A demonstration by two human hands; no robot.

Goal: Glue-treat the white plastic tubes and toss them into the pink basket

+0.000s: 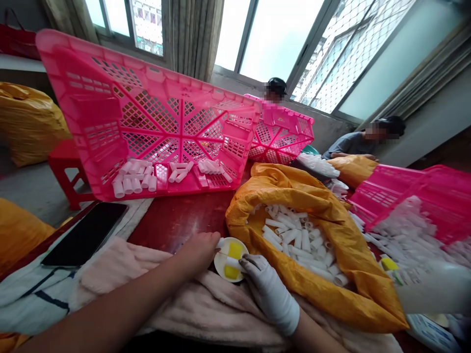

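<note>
Left grip [198, 252] was clamped on a short white paper tube [221, 242] above a round cream dish [243, 247] with yellow sponge pads, while right grip [267, 294], wrapped in white, had its fingers together at the dish's rim, contact with the tube unclear. Both hung over a pale pink fleece blanket [217, 314] on a dark red counter [176, 220], just beside an orange woven sack [331, 294] of white tubes, a tilted pink plastic crate [147, 122] beyond.

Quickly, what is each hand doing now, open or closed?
Left hand: closed, holding a white tube.
Right hand: gloved, closed on another white tube.
</note>
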